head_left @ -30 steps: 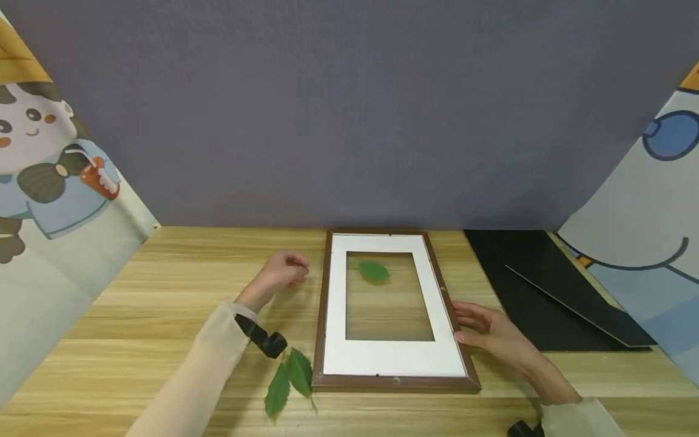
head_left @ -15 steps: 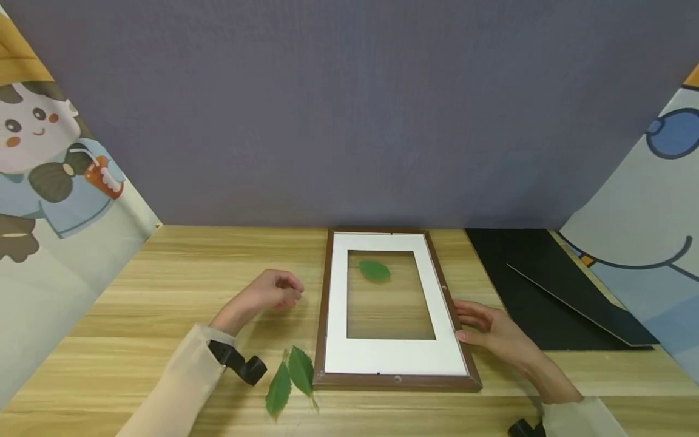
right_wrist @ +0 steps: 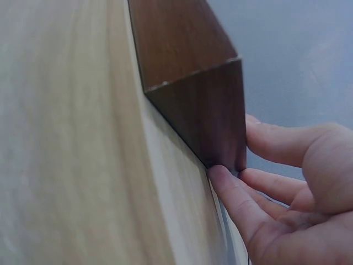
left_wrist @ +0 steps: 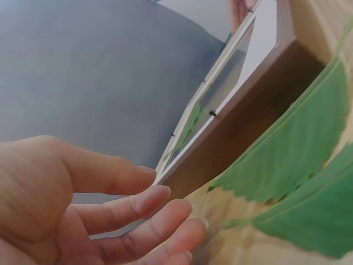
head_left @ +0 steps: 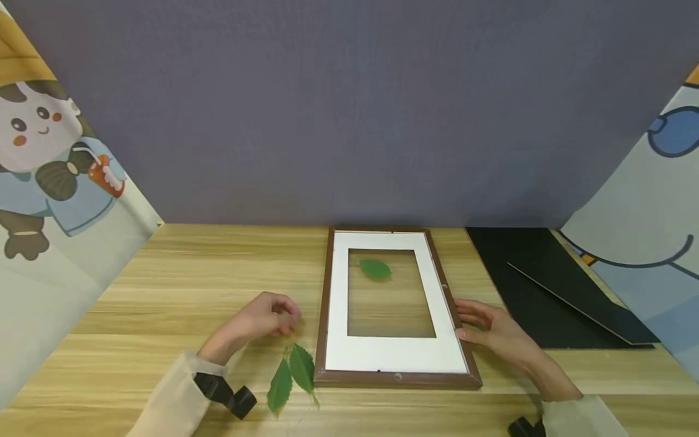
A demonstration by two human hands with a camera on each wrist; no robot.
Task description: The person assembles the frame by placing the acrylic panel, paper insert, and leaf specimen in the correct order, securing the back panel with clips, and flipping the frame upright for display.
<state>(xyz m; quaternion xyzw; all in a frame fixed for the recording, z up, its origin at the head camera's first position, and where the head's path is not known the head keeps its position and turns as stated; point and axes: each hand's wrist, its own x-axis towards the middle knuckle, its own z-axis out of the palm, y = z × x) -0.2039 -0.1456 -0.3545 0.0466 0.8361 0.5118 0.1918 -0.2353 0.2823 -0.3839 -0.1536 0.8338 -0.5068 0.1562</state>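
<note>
A brown picture frame (head_left: 398, 380) with a white mat lies flat on the table, and one green leaf (head_left: 375, 269) shows inside the mat's window. My right hand (head_left: 499, 334) holds the frame's right side. In the right wrist view its thumb (right_wrist: 281, 142) is on the frame's upper face and its fingers (right_wrist: 237, 201) are against the outer side. Left of the frame, my left hand (head_left: 267, 315) hovers with loosely bent fingers and nothing in them. Just below it, two more leaves (head_left: 281, 386) lie beside the frame's near left corner.
Two black boards (head_left: 524, 303) lie at the right, one leaning across the other. A grey upright panel (head_left: 349, 109) stands behind the wood-grain table (head_left: 180, 291). Cartoon-printed sheets (head_left: 65, 243) border both sides.
My left hand has drawn back toward me and slightly left, away from the frame's left side and nearer the two loose leaves. The right hand and frame have stayed in place.
</note>
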